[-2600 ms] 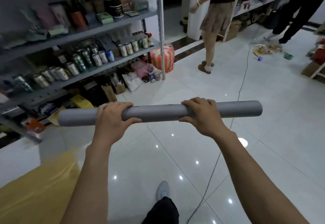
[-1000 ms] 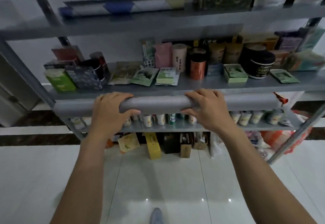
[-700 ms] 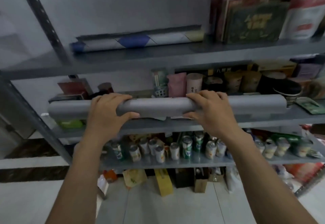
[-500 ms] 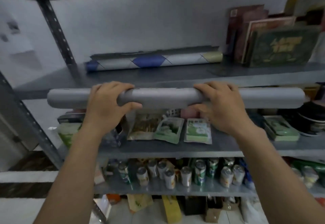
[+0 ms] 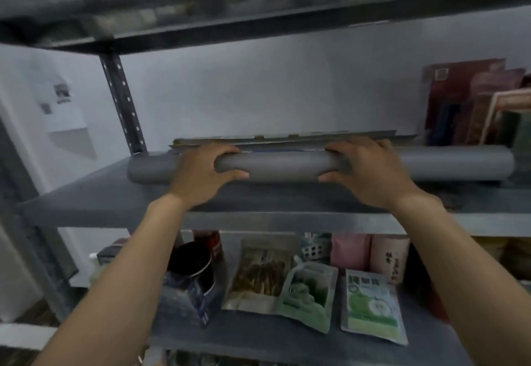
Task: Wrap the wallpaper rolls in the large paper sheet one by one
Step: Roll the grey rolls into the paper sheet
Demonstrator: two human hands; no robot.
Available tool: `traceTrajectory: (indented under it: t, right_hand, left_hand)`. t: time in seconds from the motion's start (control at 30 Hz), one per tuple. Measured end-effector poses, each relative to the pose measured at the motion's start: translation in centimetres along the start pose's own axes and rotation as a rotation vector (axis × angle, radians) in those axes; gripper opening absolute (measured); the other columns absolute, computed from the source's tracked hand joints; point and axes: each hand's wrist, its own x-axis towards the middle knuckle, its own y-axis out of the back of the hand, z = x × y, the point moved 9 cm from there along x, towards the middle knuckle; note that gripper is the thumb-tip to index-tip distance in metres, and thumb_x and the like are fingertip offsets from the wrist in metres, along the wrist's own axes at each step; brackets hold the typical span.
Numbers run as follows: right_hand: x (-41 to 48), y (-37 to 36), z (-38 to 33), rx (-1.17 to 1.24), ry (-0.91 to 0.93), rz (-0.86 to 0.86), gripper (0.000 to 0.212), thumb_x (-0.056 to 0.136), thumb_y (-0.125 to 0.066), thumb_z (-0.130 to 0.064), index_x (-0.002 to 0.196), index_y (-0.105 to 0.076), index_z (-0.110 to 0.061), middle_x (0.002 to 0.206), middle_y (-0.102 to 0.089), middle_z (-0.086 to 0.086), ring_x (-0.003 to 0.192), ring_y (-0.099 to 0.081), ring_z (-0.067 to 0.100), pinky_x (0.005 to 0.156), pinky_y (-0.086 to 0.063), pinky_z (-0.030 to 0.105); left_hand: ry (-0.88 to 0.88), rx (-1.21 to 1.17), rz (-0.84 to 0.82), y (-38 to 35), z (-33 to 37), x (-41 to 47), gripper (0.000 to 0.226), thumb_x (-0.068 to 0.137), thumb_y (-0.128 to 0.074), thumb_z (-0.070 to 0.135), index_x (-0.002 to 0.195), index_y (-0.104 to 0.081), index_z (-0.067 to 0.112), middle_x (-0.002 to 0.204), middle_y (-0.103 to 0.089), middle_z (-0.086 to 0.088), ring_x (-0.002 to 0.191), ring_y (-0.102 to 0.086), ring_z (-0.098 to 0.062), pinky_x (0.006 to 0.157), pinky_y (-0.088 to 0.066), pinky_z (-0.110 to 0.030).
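Across the grey metal shelf (image 5: 109,196) in front of us runs the grey wallpaper roll (image 5: 287,168), lying level and sideways, and we hold it with both hands. Our left hand (image 5: 201,177) wraps it left of its middle, fingers (image 5: 225,150) curled over the top and the thumb tucked beneath. Our right hand (image 5: 370,173) grips it the same way right of the middle, fingers (image 5: 340,148) over the top and thumb under. Between the two sets of fingers a bare stretch of roll shows, and a shorter length sticks out past each hand. We cannot tell whether the roll rests fully on the shelf or sits just above it. Just beyond our fingertips, closer to the wall, lies a second long roll (image 5: 290,140), partly hidden by the grey one. Past the right fingers, at the far end of the shelf, stand some books (image 5: 471,104). Beyond the left fingers rises the perforated post (image 5: 123,104) of the rack. Below our wrists, on the next shelf down, lie green pouches (image 5: 370,308), a dark tin (image 5: 189,259) and a pink packet (image 5: 349,250).
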Motion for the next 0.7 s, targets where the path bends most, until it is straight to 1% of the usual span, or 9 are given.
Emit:
traceTrajectory:
  t: [0.03, 0.07, 0.13, 0.2, 0.33, 0.43, 0.5, 0.6, 0.7]
  right_hand:
    - [0.7, -0.9, 0.1, -0.001, 0.007, -0.022, 0.059, 0.082, -0.058, -0.06, 0.132, -0.05, -0.028, 0.133, -0.054, 0.002, 0.122, -0.046, 0.025, 0.099, -0.03, 0.042]
    - [1.4, -1.7, 0.2, -0.001, 0.009, -0.046, 0.059, 0.082, -0.059, -0.06, 0.131, -0.05, -0.028, 0.131, -0.055, 0.002, 0.12, -0.048, 0.025, 0.098, -0.032, 0.042]
    - [2.7, -3.1, 0.5, 0.0, -0.011, -0.096, 0.057, 0.082, -0.061, -0.059, 0.129, -0.051, -0.028, 0.127, -0.059, 0.002, 0.115, -0.052, 0.025, 0.097, -0.033, 0.04]
    - [3.7, -4.1, 0.6, -0.002, -0.035, -0.126, 0.056, 0.081, -0.062, -0.059, 0.126, -0.052, -0.028, 0.123, -0.061, 0.001, 0.112, -0.055, 0.025, 0.095, -0.035, 0.038]
    - [5.4, -5.5, 0.5, -0.013, -0.057, -0.151, 0.056, 0.081, -0.064, -0.057, 0.127, -0.053, -0.027, 0.125, -0.061, 0.003, 0.111, -0.055, 0.026, 0.093, -0.039, 0.037]
    - [6.5, -6.0, 0.4, -0.022, -0.064, -0.149, 0.062, 0.081, -0.064, -0.057, 0.133, -0.05, -0.027, 0.131, -0.057, 0.003, 0.117, -0.052, 0.027, 0.095, -0.038, 0.037]
    - [7.1, -6.5, 0.4, -0.032, -0.067, -0.16, 0.064, 0.082, -0.062, -0.058, 0.135, -0.048, -0.027, 0.133, -0.055, 0.003, 0.119, -0.051, 0.027, 0.098, -0.037, 0.039]
    - [7.8, -7.3, 0.4, -0.042, -0.068, -0.169, 0.062, 0.083, -0.06, -0.059, 0.134, -0.048, -0.026, 0.132, -0.055, 0.004, 0.119, -0.05, 0.027, 0.102, -0.035, 0.041]
    - [8.3, -7.7, 0.3, -0.044, -0.073, -0.166, 0.062, 0.083, -0.06, -0.059, 0.134, -0.048, -0.027, 0.132, -0.055, 0.004, 0.119, -0.05, 0.027, 0.102, -0.034, 0.041]
  left_hand:
    - [0.007, -0.006, -0.014, -0.6, -0.7, 0.5, 0.06, 0.069, -0.068, 0.069, 0.114, -0.063, 0.031, 0.114, -0.063, 0.012, 0.103, -0.056, -0.008, 0.09, -0.045, -0.03]
    - [0.018, -0.015, -0.034, -1.2, -1.4, 1.1, 0.059, 0.069, -0.069, 0.067, 0.115, -0.063, 0.03, 0.115, -0.062, 0.011, 0.102, -0.056, -0.008, 0.088, -0.045, -0.029]
    - [0.033, -0.025, -0.08, -2.4, -2.6, 2.2, 0.053, 0.073, -0.072, 0.056, 0.117, -0.063, 0.028, 0.117, -0.061, 0.009, 0.1, -0.053, -0.006, 0.084, -0.04, -0.024]
    - [0.034, -0.026, -0.128, -3.5, -3.6, 3.3, 0.052, 0.074, -0.073, 0.052, 0.119, -0.062, 0.026, 0.12, -0.06, 0.009, 0.102, -0.053, -0.008, 0.084, -0.038, -0.022]
    - [0.037, -0.036, -0.186, -4.7, -5.6, 5.2, 0.054, 0.074, -0.072, 0.055, 0.12, -0.061, 0.029, 0.124, -0.06, 0.006, 0.11, -0.055, -0.014, 0.089, -0.042, -0.027]
    - [0.044, -0.04, -0.177, -4.9, -6.7, 6.1, 0.056, 0.071, -0.074, 0.057, 0.119, -0.062, 0.032, 0.122, -0.062, 0.008, 0.11, -0.056, -0.013, 0.092, -0.045, -0.033]
    - [0.052, -0.058, -0.163, -5.1, -7.3, 6.5, 0.057, 0.069, -0.074, 0.057, 0.118, -0.063, 0.03, 0.121, -0.064, 0.007, 0.11, -0.057, -0.014, 0.095, -0.046, -0.036]
    - [0.038, -0.069, -0.148, -5.3, -8.0, 7.1, 0.055, 0.07, -0.076, 0.054, 0.117, -0.065, 0.028, 0.12, -0.065, 0.005, 0.11, -0.057, -0.017, 0.097, -0.045, -0.038]
    - [0.039, -0.066, -0.145, -5.4, -8.7, 7.5, 0.058, 0.067, -0.075, 0.06, 0.116, -0.064, 0.03, 0.12, -0.064, 0.006, 0.11, -0.057, -0.016, 0.097, -0.045, -0.04]
